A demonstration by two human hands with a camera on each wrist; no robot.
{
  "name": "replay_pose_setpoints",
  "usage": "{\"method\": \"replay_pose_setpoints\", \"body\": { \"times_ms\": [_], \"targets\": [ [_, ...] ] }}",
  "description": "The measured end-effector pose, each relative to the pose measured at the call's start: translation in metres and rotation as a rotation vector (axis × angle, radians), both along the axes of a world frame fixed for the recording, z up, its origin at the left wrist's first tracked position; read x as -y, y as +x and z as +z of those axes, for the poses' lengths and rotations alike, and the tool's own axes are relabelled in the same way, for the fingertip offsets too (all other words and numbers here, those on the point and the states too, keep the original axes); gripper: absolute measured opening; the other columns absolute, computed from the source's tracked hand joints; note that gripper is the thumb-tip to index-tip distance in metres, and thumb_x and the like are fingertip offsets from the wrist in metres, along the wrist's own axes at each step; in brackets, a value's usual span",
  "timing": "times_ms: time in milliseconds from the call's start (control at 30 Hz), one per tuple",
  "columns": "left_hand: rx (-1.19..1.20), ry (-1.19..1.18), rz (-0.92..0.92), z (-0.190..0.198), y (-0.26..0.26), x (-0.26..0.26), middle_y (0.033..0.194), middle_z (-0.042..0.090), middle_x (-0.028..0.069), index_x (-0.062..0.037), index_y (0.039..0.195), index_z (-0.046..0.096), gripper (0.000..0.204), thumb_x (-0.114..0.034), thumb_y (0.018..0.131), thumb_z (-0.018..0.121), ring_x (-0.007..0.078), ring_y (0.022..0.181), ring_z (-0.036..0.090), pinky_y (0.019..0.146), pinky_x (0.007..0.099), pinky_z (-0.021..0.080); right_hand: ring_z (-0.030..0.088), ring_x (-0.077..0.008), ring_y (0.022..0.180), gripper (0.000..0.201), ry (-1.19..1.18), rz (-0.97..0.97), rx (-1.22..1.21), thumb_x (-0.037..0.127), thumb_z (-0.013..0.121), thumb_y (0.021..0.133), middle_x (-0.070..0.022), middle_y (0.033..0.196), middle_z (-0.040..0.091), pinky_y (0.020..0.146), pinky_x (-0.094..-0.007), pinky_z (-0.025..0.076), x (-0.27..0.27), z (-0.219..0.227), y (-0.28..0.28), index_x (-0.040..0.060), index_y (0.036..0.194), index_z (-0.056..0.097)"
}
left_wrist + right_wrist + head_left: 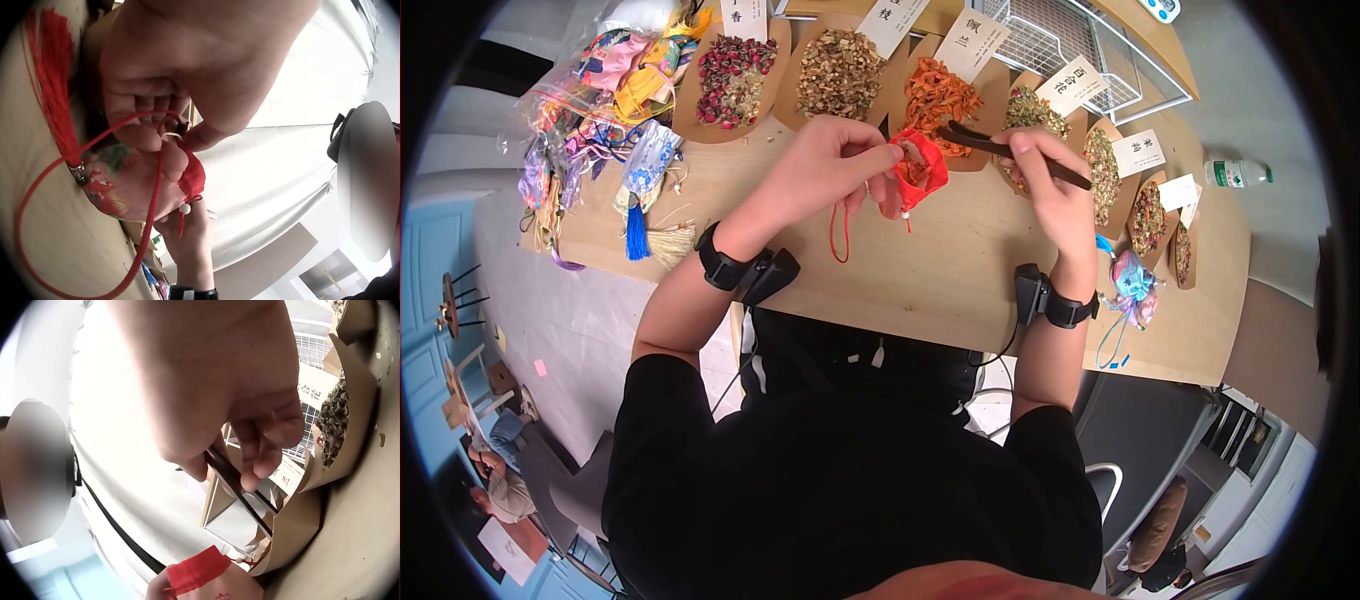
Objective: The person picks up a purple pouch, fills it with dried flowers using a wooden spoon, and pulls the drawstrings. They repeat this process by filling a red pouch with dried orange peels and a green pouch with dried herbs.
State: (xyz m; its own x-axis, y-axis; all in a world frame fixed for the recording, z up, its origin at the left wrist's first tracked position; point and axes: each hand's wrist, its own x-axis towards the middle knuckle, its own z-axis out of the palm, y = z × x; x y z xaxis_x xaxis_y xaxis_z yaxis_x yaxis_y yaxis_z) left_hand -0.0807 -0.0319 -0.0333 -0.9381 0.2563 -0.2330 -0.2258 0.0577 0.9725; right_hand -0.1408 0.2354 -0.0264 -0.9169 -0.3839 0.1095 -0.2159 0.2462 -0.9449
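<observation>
Red pouch (922, 178) is up above the near side of the table (800, 285), mouth open, orange-brown bits visible inside; left hand (835, 170) pinches it at the rim. Right hand (1050, 190) grips dark tongs (980, 143) between thumb and curled fingers, tips over the orange dried pieces (940, 95) in their paper tray; contact with the pieces cannot be told. Red cord (26, 206) loops down from the left hand; white bead (185, 209) by the pouch's red band; red tassel (53, 81) on the patterned body's other end. Pouch overlaps the near edge of the orange tray in the head view; right hand and tongs cover part of the green-brown mix (1035, 108) next to it. To the left, trays of wood-coloured chips (840, 75) and of red buds (725, 75); further left, a pile of tasselled pouches (615, 80), partly in clear plastic. To the right, more filled trays with cards, a clear bottle (1238, 174), and a blue-and-pink pouch (1133, 285) near the right wrist. Wire basket (1050, 50) behind. Left forearm slants inward, elbow bent; right forearm points nearly straight ahead. Black straps on both wrists.
</observation>
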Motion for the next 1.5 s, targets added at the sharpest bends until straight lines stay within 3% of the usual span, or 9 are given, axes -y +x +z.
{"method": "replay_pose_setpoints", "body": {
  "times_ms": [200, 500, 700, 800, 900, 1067, 1200, 1400, 1500],
  "targets": [
    [0.001, 0.011, -0.006, -0.001, 0.000, 0.001, 0.063, 0.066, 0.0052, 0.0025, 0.081, 0.066, 0.027, -0.019, 0.095, 0.059, 0.0064, 0.044, 0.052, 0.041, 0.0212, 0.037, 0.053, -0.0086, 0.067, 0.010, 0.243, 0.033, -0.240, 0.007, 0.067, 0.091, -0.0045, 0.078, 0.060, 0.059, -0.0228, 0.043, 0.008, 0.002, 0.001, -0.0023, 0.094, 0.069],
    [0.014, -0.023, -0.009, -0.001, -0.001, 0.000, 0.063, 0.066, 0.0046, 0.0017, 0.079, 0.066, 0.028, -0.021, 0.095, 0.060, 0.0065, 0.044, 0.053, 0.041, 0.0211, 0.037, 0.064, -0.0263, 0.068, 0.007, 0.307, 0.039, -0.419, 0.005, 0.064, 0.089, -0.0131, 0.081, 0.067, 0.061, -0.0324, 0.050, 0.022, 0.001, 0.007, 0.0001, 0.093, 0.068],
    [0.031, -0.026, 0.000, -0.001, -0.002, -0.001, 0.063, 0.065, 0.0037, 0.0004, 0.076, 0.065, 0.032, -0.024, 0.096, 0.061, 0.0064, 0.045, 0.054, 0.041, 0.0207, 0.037, 0.064, -0.0181, 0.064, 0.010, 0.280, -0.054, -0.346, 0.006, 0.062, 0.091, -0.0116, 0.078, 0.067, 0.061, -0.0293, 0.050, 0.016, 0.000, 0.006, 0.0009, 0.096, 0.069],
    [0.034, -0.008, -0.004, 0.000, -0.002, -0.001, 0.063, 0.065, 0.0034, 0.0002, 0.075, 0.065, 0.033, -0.024, 0.096, 0.061, 0.0063, 0.045, 0.054, 0.041, 0.0203, 0.037, 0.063, -0.0123, 0.066, 0.013, 0.213, -0.105, -0.152, 0.007, 0.059, 0.094, -0.0091, 0.076, 0.067, 0.061, -0.0266, 0.050, 0.006, 0.002, 0.003, 0.0004, 0.098, 0.070],
    [0.044, 0.011, 0.000, 0.002, -0.001, -0.001, 0.062, 0.065, 0.0034, 0.0003, 0.075, 0.065, 0.032, -0.024, 0.096, 0.061, 0.0062, 0.044, 0.053, 0.042, 0.0201, 0.037, 0.062, -0.0106, 0.067, 0.017, -0.082, -0.137, -0.088, 0.009, 0.056, 0.097, -0.0067, 0.075, 0.066, 0.062, -0.0244, 0.050, 0.002, 0.009, 0.005, -0.0017, 0.100, 0.069],
    [0.038, 0.008, 0.005, 0.002, -0.001, -0.001, 0.062, 0.065, 0.0038, 0.0011, 0.076, 0.065, 0.032, -0.023, 0.097, 0.060, 0.0064, 0.044, 0.053, 0.042, 0.0199, 0.037, 0.061, -0.0119, 0.066, 0.019, -0.318, 0.040, -0.028, 0.006, 0.052, 0.098, -0.0076, 0.075, 0.066, 0.061, -0.0252, 0.050, -0.008, 0.018, 0.009, -0.0054, 0.099, 0.068],
    [0.040, 0.008, 0.001, 0.001, -0.002, -0.001, 0.062, 0.065, 0.0041, 0.0015, 0.077, 0.065, 0.032, -0.023, 0.097, 0.060, 0.0066, 0.044, 0.053, 0.041, 0.0202, 0.037, 0.060, -0.0117, 0.063, 0.022, -0.146, 0.124, 0.017, 0.009, 0.052, 0.099, -0.0076, 0.072, 0.065, 0.059, -0.0244, 0.048, -0.001, 0.020, 0.016, -0.0054, 0.094, 0.069],
    [0.029, 0.013, 0.002, 0.000, -0.001, -0.002, 0.062, 0.066, 0.0047, 0.0017, 0.077, 0.065, 0.031, -0.022, 0.097, 0.059, 0.0067, 0.043, 0.052, 0.041, 0.0205, 0.037, 0.058, -0.0102, 0.063, 0.024, -0.408, 0.082, 0.093, 0.015, 0.055, 0.099, -0.0063, 0.074, 0.066, 0.059, -0.0232, 0.046, -0.014, 0.008, -0.001, -0.0033, 0.098, 0.070],
    [0.028, 0.016, -0.002, -0.001, -0.001, -0.001, 0.062, 0.066, 0.0050, 0.0017, 0.077, 0.065, 0.031, -0.021, 0.096, 0.059, 0.0068, 0.043, 0.052, 0.041, 0.0205, 0.037, 0.057, -0.0093, 0.069, 0.024, -0.123, -0.146, 0.044, 0.017, 0.056, 0.100, -0.0034, 0.080, 0.066, 0.061, -0.0220, 0.044, 0.001, 0.009, 0.001, -0.0017, 0.101, 0.070]
  ]
}}
